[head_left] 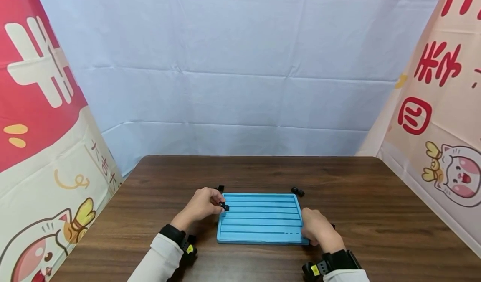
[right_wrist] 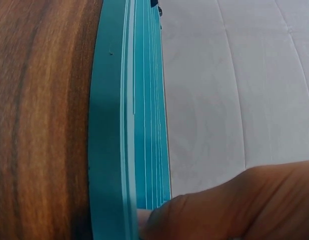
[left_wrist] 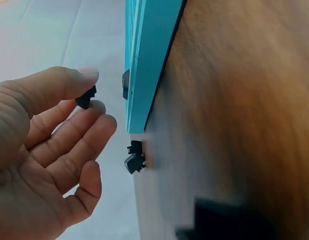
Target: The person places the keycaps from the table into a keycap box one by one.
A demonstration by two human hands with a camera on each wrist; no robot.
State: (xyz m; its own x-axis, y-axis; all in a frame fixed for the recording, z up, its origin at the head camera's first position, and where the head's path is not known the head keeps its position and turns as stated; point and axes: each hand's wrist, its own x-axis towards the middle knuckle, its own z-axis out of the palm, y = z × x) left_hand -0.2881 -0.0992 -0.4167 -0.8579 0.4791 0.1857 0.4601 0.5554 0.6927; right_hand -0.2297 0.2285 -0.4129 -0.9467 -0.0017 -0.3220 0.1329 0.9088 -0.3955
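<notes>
A light-blue grooved tray (head_left: 259,219) lies on the table, its grooves running left to right. Over its left edge, my left hand (head_left: 203,207) pinches a small black plastic piece (left_wrist: 85,98) between thumb and fingertips; the other fingers are loosely bent. A second black piece (left_wrist: 125,84) sits at the tray's left end, close to those fingertips. At the tray's right side my right hand (head_left: 319,227) grips the edge, thumb (right_wrist: 167,215) over the rim; its other fingers are hidden in the right wrist view.
Black pieces lie beyond the tray's far left corner (head_left: 221,188) and far right corner (head_left: 297,191). Another dark piece (head_left: 333,226) shows beside the right hand. The brown wooden table (head_left: 263,173) ends at a pale cloth backdrop (head_left: 240,85), with printed cloths at both sides.
</notes>
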